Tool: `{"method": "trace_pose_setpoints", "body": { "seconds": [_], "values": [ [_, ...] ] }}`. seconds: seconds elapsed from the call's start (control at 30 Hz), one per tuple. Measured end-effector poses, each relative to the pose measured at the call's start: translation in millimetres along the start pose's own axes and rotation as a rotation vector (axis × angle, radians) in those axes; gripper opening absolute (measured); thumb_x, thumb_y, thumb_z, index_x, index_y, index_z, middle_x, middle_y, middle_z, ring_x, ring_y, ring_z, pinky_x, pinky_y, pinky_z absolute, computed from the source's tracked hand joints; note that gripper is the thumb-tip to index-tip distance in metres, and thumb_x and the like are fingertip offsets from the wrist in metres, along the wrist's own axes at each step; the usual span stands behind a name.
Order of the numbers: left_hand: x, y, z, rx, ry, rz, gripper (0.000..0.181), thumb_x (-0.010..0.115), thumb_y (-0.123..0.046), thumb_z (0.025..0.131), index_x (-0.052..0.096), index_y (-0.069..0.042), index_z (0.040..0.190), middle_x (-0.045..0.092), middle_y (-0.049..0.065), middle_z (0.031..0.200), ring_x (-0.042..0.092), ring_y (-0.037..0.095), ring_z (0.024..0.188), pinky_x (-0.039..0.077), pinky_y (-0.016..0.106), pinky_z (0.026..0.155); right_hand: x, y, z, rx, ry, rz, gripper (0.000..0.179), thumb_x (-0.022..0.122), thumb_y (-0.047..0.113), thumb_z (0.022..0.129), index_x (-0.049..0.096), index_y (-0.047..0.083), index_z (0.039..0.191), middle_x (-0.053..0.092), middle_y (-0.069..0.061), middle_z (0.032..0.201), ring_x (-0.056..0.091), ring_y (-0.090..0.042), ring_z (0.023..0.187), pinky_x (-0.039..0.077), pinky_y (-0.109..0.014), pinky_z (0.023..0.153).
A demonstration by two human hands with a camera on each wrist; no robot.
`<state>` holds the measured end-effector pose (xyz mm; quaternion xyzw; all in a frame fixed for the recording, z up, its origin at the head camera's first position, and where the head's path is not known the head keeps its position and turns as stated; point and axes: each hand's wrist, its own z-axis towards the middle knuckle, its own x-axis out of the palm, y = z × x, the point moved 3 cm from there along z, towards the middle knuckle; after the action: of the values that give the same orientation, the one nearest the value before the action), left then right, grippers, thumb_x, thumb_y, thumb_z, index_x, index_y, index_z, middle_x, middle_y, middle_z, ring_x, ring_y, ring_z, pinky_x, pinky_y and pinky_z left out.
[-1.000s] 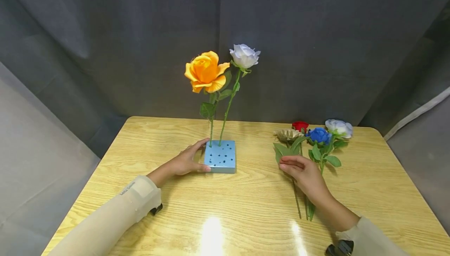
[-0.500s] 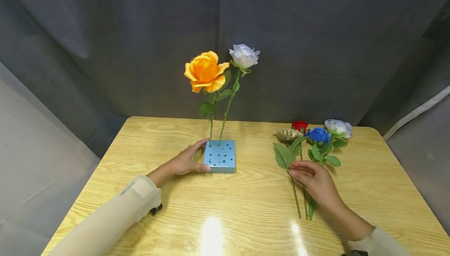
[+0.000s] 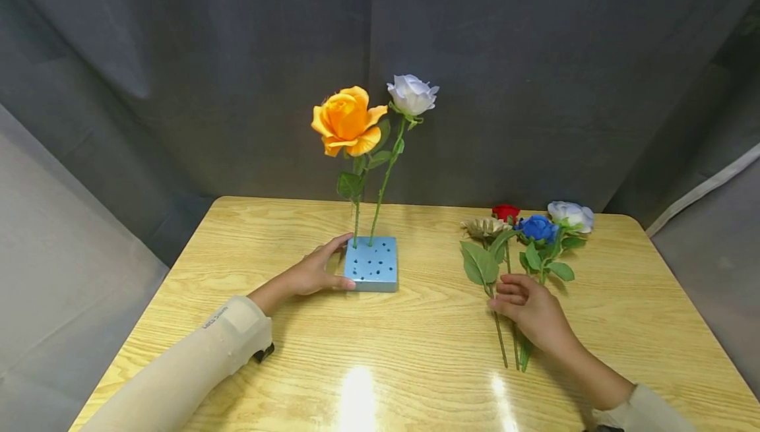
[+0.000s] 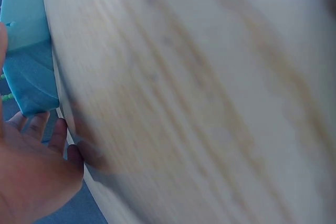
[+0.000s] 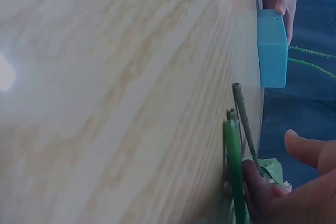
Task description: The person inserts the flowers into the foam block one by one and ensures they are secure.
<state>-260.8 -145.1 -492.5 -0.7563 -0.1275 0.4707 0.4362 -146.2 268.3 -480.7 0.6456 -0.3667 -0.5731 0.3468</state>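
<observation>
My left hand (image 3: pixel 310 276) grips the left side of a light blue flower holder (image 3: pixel 371 274), a square block with small holes in its top, thumb at the front and fingers behind. An orange rose (image 3: pixel 347 122) and a white rose (image 3: pixel 412 95) stand upright in its back holes. At the right, my right hand (image 3: pixel 537 313) is over the stems of several lying flowers. Its fingertips are right at the thin stem of a beige flower (image 3: pixel 485 227) with broad green leaves (image 3: pixel 479 263). In the right wrist view the thumb (image 5: pixel 305 149) is spread away from the fingers.
Beside the beige flower lie a red rose (image 3: pixel 506 213), a blue rose (image 3: pixel 538 228) and a pale white-blue rose (image 3: pixel 571 215), stems toward the front. Everything rests on a wooden table (image 3: pixel 415 353). A dark grey curtain (image 3: pixel 534 76) hangs behind its back edge.
My right hand has moved slightly right and down from the beige flower's leaves to its stem, and the thumb and fingers have parted. The left hand and flower holder have stayed put.
</observation>
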Motion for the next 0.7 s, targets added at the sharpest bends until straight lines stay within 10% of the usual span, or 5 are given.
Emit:
{"method": "trace_pose_setpoints", "body": {
  "seconds": [0.7],
  "values": [
    [0.4, 1.2, 0.4, 0.011, -0.004, 0.003, 0.110, 0.085, -0.048, 0.083, 0.015, -0.029, 0.167, 0.031, 0.012, 0.166, 0.022, 0.036, 0.155, 0.018, 0.070, 0.119, 10.0, -0.3, 5.4, 0.046, 0.044, -0.181, 0.071, 0.085, 0.014, 0.086, 0.048, -0.011, 0.140, 0.060, -0.026, 0.130, 0.063, -0.037, 0.113, 0.055, -0.046, 0.090]
  ]
}}
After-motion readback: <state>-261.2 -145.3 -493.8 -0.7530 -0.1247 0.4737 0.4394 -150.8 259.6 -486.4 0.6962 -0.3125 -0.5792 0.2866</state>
